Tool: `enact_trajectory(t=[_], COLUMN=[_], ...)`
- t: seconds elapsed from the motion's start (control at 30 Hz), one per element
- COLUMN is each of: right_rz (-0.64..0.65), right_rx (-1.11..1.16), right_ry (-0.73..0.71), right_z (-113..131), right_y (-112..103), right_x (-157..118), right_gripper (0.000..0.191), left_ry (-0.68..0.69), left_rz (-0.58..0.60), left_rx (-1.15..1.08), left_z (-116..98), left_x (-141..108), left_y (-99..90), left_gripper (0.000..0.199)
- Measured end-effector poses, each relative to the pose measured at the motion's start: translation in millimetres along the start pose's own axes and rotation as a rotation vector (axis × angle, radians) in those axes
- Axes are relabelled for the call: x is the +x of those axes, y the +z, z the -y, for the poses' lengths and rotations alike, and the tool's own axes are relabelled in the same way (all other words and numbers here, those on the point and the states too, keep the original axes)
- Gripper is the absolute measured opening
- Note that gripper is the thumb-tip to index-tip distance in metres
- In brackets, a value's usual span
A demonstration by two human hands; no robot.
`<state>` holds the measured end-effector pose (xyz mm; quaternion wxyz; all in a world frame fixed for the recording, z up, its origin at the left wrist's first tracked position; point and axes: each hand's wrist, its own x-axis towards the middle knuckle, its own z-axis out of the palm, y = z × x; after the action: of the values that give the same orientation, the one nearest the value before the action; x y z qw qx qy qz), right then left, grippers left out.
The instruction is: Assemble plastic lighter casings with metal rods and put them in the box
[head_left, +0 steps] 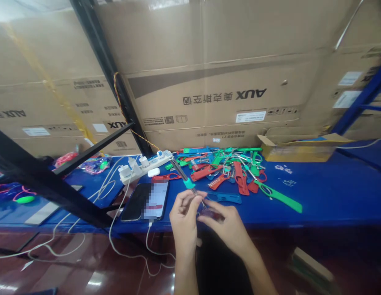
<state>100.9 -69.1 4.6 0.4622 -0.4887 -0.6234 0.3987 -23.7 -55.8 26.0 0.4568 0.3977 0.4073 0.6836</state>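
Slim metallic rod (pixel 179 170) with a teal-green collar, leaning up toward eleven o'clock out of the left hand (pixel 185 211), and its lower end vanishes behind those fingers! Just below, between the hands, thin shiny strands show, too small and blurred to sort out. A dark reddish piece (pixel 211 213) sits at the right hand (pixel 225 219), mostly covered by fingers, its shape impossible to call. Now the grips: left hand closed, thumb against curled fingers, pinching the rod low down; right hand part-curled, thumb and fingers closed on the reddish piece, palm out of sight.

Out at one o'clock, a heap of red, green and blue flat plastic pieces with looped ends (pixel 239 176) crowds the blue tabletop (pixel 319 188), overlapping so much that many are part-hidden. Two dark-edged phones (pixel 135 201) lie side by side at ten o'clock, one screen pixelated, with a white power strip (pixel 144 169) beyond them. At two o'clock, an open brown cardboard box (pixel 297 152), its contents largely hidden by its flaps and walls
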Motion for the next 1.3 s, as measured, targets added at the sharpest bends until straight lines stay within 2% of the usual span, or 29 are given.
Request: enact_trajectory(t=[0.07,0.17,0.27,0.43,0.6,0.73,0.83,1.13,1.3], right_rz=[0.102,0.317,0.401,0.250,0.191,0.122,0.081,0.051,0.132], right_rx=[0.067,0.295,0.317,0.147,-0.019,-0.019,0.007,0.067,0.082], right_ry=[0.061,0.147,0.175,0.108,0.031,0.000,0.001,0.057,0.108], right_z=[-1,3,6,-3,-11,-10,-10,-17,-27], right_y=[6,7,3,-3,-14,-26,-33,-39,-34], right_x=[5,10,11,5,-4,-9,-12,-2,2], right_gripper=[0.053,0.048,0.040,0.027,0.026,0.024,0.023,0.030,0.030], left_ry=[0.022,0.073,0.137,0.156,0.066,0.052,0.068,0.000,0.012], left_rz=[-0.053,-0.121,-0.183,-0.218,-0.171,-0.148,-0.144,-0.021,-0.056], left_rx=[0.021,0.011,0.012,0.026,-0.118,-0.182,-0.154,-0.007,-0.004], left_z=[0,1,4,13,19,22,25,31,36], left_x=[3,9,12,11,4,1,0,4,9], left_y=[-8.7,-19.2,-25.6,-21.3,3.9,24.0,31.8,28.7,24.0], left_gripper=[0.021,0.022,0.022,0.025,0.028,0.027,0.025,0.036,0.033])
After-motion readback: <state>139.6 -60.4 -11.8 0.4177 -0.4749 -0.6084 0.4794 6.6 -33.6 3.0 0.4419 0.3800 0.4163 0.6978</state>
